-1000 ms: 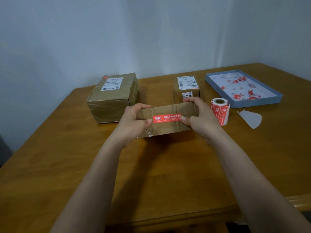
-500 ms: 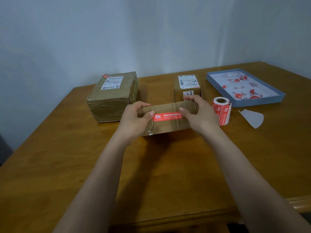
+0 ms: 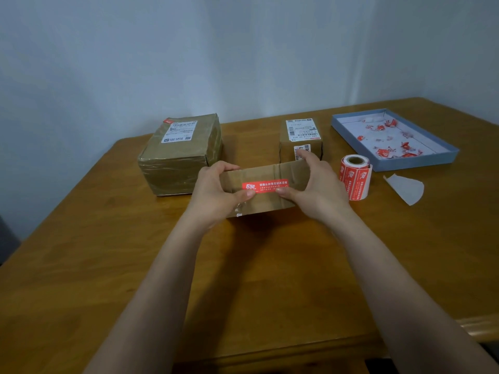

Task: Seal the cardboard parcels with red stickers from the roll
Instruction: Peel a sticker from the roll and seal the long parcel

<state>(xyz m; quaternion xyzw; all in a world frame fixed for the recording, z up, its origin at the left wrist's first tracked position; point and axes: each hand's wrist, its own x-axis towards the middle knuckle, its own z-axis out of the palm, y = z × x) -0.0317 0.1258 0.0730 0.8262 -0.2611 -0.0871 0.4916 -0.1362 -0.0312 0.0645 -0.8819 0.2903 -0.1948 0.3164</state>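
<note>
At centre frame both hands, left [image 3: 216,188] and right [image 3: 317,184], grip the parcel [image 3: 270,171] ends, thumbs pinching the sticker [image 3: 266,187] flat; it looks light and stiff; hold by its ends.

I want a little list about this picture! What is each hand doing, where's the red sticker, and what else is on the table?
left hand: grips the left end of the flat parcel, thumb on the sticker's left end
right hand: grips the parcel's right end, thumb on the sticker's right end
red sticker: stuck across the parcel's front face
sticker roll: upright, right of the hands
big parcel: back left
small parcel: behind the hands
blue tray: back right, red scraps inside
backing paper: beside the roll
</note>
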